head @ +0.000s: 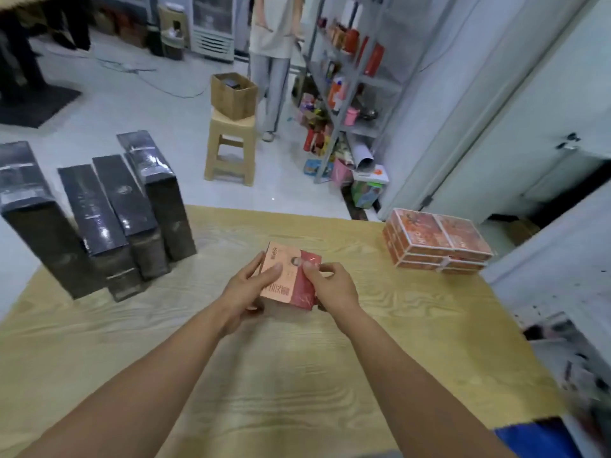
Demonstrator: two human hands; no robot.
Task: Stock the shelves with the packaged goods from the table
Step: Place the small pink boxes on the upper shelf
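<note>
Pink-red packet (291,279): one, held between both hands over the table (297,375), seemingly ready for the shelves (350,81) beyond.
Left hand (246,289): fingers curled round its left edge.
Right hand (334,285): pinching its right edge (steadying, I judge).
Black boxes (96,206): four, upright, well left of the left hand.
Orange bundle (436,242): one, right of the right hand.

We see a table (297,375) of pale yellow wood with wavy grain. The small box (291,285) near its middle is salmon pink on one half and deep red on the other. Along the left edge we find black boxes (99,219) in glossy wrap. At the far right corner is an orange-red patterned pack (436,233). The stool (228,125) beyond is beige.
</note>
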